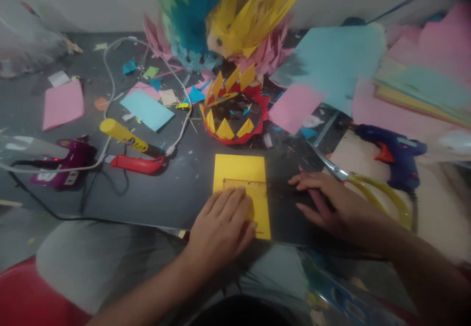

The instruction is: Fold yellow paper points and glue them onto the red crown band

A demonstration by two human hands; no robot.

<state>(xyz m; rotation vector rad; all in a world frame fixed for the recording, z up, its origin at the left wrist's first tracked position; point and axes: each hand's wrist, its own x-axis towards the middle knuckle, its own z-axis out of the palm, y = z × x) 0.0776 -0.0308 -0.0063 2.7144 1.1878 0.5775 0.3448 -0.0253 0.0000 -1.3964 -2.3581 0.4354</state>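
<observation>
A yellow sheet of paper (239, 166) lies near the table's front edge. My left hand (224, 220) rests flat on its lower part, fingers stretched out and pressing down. Across the sheet, just beyond those fingertips, runs what looks like a clear ruler (253, 187); the hand hides part of it. To the right of the paper, my right hand (331, 203) is closed around a dark pink pen (317, 199), low over the tabletop and apart from the sheet. Scissors with yellow handles (368, 188) lie beside and partly behind this hand.
A red paper ring with yellow points (228, 132) sits beyond the sheet. Leftward lie a red cutter (136, 163), a yellow glue tube (125, 135), a purple device (68, 162) and a looping white cable. A blue glue gun (393, 147) and coloured paper lie right.
</observation>
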